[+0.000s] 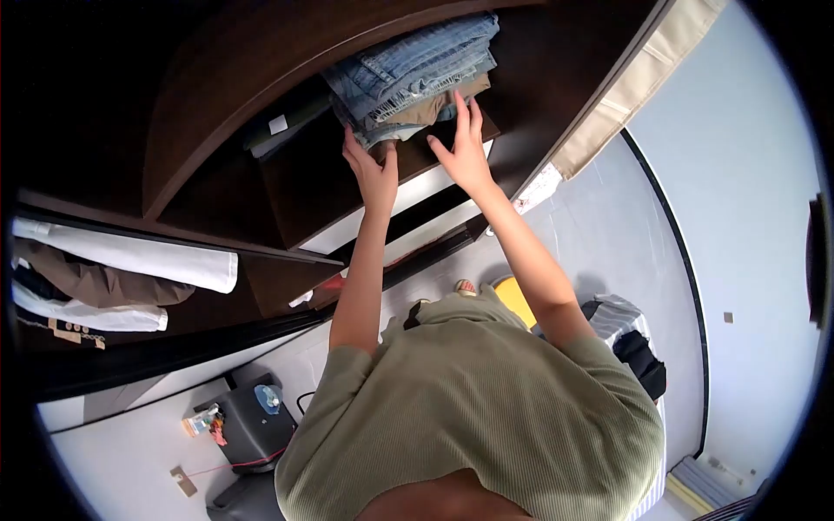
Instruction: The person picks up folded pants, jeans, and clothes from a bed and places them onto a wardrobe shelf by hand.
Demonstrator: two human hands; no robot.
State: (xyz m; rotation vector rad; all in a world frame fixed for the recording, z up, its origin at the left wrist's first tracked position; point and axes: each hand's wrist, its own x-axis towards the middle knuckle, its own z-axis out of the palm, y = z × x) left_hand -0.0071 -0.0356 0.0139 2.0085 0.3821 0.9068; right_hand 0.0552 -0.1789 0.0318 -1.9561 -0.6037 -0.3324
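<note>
A stack of folded jeans, mostly blue denim with a tan layer lower down, sits on a dark wooden shelf in front of me. At the near left corner of the stack, my left hand has its fingers spread and its fingertips against the lowest layers. My right hand is at the near right side, thumb and fingers apart, the fingertips by the tan layer. Neither hand is closed round a garment. Whether every fingertip touches the cloth I cannot tell.
White and brown clothes hang in the wardrobe section at left. A white drawer front lies below the shelf. A beige curtain borders the right side. On the floor at lower left stands a dark grey box-shaped item.
</note>
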